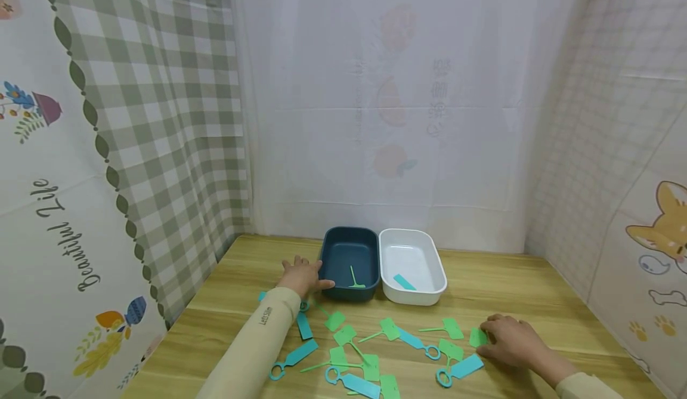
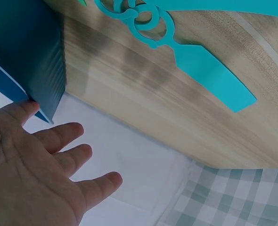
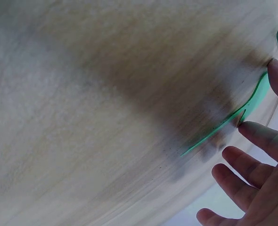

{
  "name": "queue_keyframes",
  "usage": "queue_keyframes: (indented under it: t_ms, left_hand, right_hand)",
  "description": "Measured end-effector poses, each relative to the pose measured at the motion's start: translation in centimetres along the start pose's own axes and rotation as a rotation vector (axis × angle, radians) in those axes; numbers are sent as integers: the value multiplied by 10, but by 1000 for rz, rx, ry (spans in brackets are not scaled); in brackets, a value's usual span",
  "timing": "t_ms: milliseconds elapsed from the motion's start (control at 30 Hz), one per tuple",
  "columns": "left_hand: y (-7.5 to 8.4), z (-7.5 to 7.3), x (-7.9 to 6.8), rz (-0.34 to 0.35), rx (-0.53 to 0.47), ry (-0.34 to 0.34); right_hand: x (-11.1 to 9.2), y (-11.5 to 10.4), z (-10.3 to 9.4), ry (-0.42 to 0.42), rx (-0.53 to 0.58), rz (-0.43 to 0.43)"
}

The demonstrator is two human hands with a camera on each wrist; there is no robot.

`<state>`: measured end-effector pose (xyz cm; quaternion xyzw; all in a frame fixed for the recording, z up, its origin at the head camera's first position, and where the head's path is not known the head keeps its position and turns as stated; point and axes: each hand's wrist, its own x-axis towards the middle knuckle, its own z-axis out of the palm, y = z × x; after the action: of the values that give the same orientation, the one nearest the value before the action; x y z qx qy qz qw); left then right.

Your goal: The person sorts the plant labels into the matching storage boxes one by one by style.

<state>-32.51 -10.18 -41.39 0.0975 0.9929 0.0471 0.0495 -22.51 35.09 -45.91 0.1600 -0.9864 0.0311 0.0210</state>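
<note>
In the head view, my left hand (image 1: 302, 277) is at the near left corner of a dark blue bin (image 1: 350, 293), fingers spread. One fingertip meets the bin's rim (image 2: 44, 115) in the left wrist view, and the palm holds nothing. On the right of the table, my right hand (image 1: 510, 340) reaches over a green tag (image 1: 477, 337). Its thumb and index finger are at the edges of that tag (image 3: 257, 96), which still lies on the wood; the other fingers are extended. Beside this hand lies a blue ring-ended tag (image 1: 467, 366).
A white bin (image 1: 414, 297) stands against the dark one, with a blue tag piece (image 1: 404, 281) inside. The dark bin contains a green tag (image 1: 356, 284). Several green and blue tags (image 1: 370, 367) lie scattered across the wooden table (image 1: 236, 285). Cloth curtains (image 1: 386, 178) enclose it.
</note>
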Motion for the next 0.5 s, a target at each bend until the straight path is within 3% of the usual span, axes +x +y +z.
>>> queue_keyframes:
  t_ms: [500]
  left_hand:
    - [0,1,0,4,27,14]
  right_hand:
    - [3,0,-1,27,56,1]
